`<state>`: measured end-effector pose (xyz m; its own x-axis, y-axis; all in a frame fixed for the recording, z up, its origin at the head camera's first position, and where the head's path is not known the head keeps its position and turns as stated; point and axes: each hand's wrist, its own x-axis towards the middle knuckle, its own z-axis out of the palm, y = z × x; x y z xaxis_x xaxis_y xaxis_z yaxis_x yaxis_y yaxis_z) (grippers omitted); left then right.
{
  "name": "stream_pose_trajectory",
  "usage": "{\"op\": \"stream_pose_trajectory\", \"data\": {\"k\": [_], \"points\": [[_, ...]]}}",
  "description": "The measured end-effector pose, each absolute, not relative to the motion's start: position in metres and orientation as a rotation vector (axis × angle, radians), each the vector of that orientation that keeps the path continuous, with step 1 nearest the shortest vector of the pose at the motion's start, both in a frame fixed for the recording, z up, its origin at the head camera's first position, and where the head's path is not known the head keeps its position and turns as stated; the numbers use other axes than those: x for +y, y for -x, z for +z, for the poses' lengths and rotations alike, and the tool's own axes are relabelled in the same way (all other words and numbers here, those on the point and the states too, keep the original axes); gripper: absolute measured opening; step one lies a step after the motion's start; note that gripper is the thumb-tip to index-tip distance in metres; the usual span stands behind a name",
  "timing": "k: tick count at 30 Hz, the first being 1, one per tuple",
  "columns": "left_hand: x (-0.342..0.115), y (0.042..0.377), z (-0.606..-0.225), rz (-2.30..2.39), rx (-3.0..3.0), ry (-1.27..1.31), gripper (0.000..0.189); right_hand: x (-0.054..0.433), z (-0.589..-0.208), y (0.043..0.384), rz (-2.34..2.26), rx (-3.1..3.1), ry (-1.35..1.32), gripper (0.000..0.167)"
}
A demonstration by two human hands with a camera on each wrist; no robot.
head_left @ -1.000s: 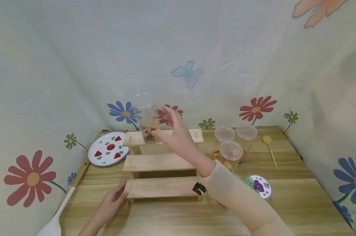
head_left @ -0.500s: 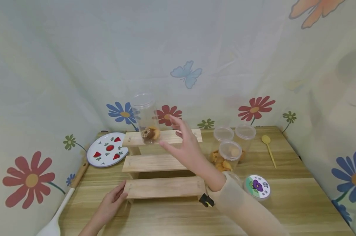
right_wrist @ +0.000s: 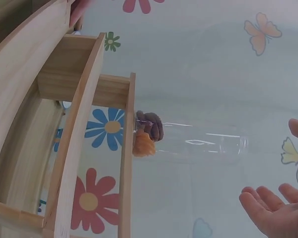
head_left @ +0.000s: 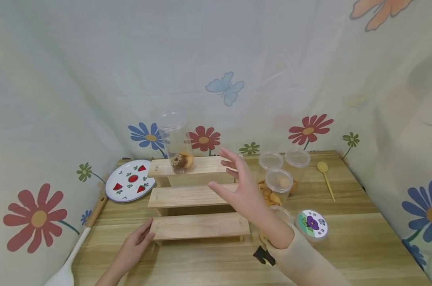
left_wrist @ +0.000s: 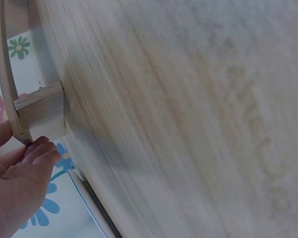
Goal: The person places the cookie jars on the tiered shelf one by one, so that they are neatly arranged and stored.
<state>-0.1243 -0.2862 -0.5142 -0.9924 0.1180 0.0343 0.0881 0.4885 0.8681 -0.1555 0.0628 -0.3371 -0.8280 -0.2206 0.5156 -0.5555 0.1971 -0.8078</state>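
Note:
A three-step wooden display stand (head_left: pixel 201 226) sits on the table. My left hand (head_left: pixel 132 248) holds the left end of its lowest step; in the left wrist view thumb and fingertips close around the board's corner. On the top step, near its left end, a tall clear lidded jar (head_left: pixel 173 137) stands upright. A brown piece and an orange-yellow piece, looking like cookies (head_left: pixel 181 161), lie at its bottom. My right hand (head_left: pixel 242 192) hovers over the right side of the stand, fingers spread and nothing in it. The right wrist view shows it apart from the jar.
Right of the stand are several clear jars (head_left: pixel 279 180) with cookies, one partly behind my right arm. A tub with a flower-printed lid (head_left: pixel 311 224) and a yellow spoon (head_left: pixel 326 180) lie further right. A strawberry plate (head_left: pixel 130 190) and a wooden-handled white utensil (head_left: pixel 76 246) are at left.
My right hand has come away from the tall jar, moving right and toward me with its fingers spreading. The jar stays on the top step. My left hand has not moved.

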Motion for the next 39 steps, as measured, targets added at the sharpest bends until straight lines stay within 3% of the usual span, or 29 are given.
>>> {"op": "stream_pose_trajectory", "data": {"k": [12, 21, 39], "points": [[-0.286, 0.124, -0.517, 1.587, 2.678, -0.183, 0.052, 0.086, -0.348, 0.14, 1.652, -2.228, -0.607, 0.073], [-0.284, 0.123, -0.515, 1.608, 2.665, -0.17, 0.051, 0.101, -0.329, 0.115, 1.611, -2.181, -0.524, 0.072], [-0.284, 0.123, -0.514, 1.589, 2.695, -0.155, 0.051, 0.156, -0.38, 0.126, 1.299, -2.274, -0.332, 0.079]]}}
